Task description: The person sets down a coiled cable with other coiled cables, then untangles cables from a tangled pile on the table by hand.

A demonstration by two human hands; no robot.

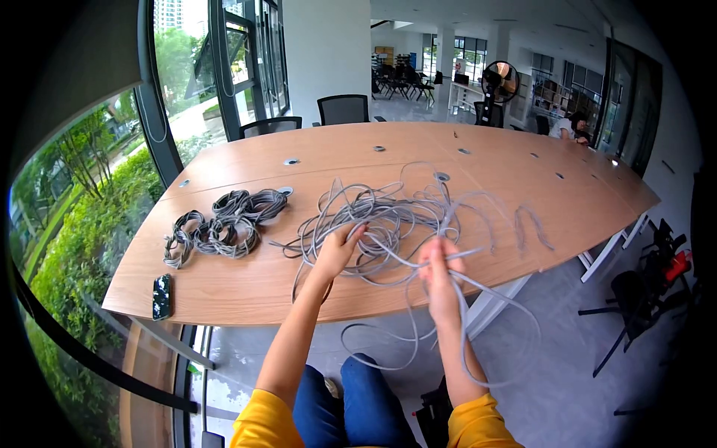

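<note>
A loose tangle of grey cable [381,213] spreads over the middle of the wooden table. My left hand [340,250] is closed on a strand of it at the pile's near side. To its right, my right hand [442,272] grips several strands, and loops from it hang below the table's front edge. Some strands by the right hand are blurred. Left of the tangle lie several coiled bundles of grey cable [233,235], apart from both hands.
A phone [162,297] lies near the table's [224,287] front left edge. Black chairs [343,110] stand at the far side. A fan [499,82] is behind the table. Another person [569,128] leans at the far right end. Windows line the left.
</note>
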